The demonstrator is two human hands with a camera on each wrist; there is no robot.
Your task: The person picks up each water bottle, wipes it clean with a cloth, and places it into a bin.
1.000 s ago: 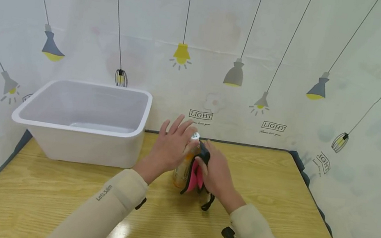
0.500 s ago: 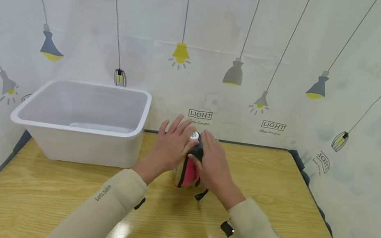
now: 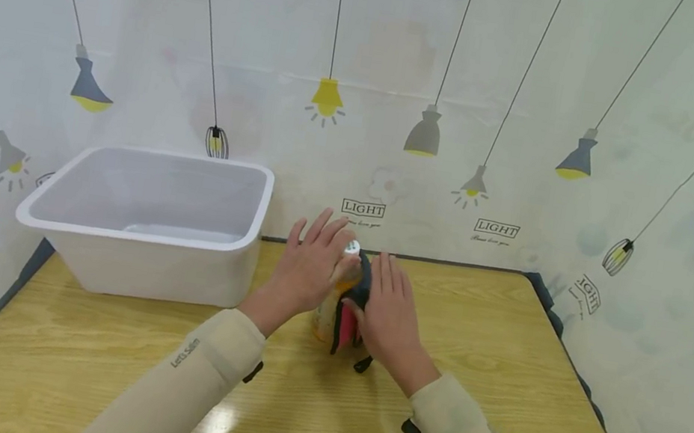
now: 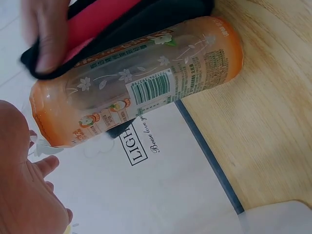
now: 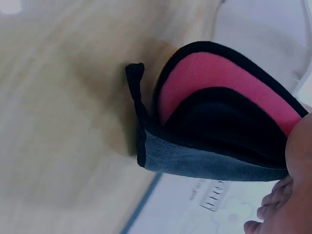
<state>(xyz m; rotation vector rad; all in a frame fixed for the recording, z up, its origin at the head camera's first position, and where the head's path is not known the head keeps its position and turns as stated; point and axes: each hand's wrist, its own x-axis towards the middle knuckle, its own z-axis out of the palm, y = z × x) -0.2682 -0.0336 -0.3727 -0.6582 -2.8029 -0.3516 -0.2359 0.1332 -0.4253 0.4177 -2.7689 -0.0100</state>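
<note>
An orange-tinted clear drink bottle stands upright on the table. In the left wrist view the bottle shows white flowers and a barcode. My left hand holds it at the top, thumb and forefinger round the neck under the white cap; the other fingers are spread. My right hand grips a folded cleaning cloth against the bottle's right side, thumb over its near edge. The right wrist view shows the cloth as grey-blue and pink with black edging and a hanging loop.
A deep white plastic tub stands at the back left of the wooden table, close to my left forearm. Behind the table hangs a white backdrop printed with lamps, with side panels left and right.
My right hand has moved the cloth over the bottle, first up and leftward, then slightly back down and right. The left hand keeps its hold at the neck.
</note>
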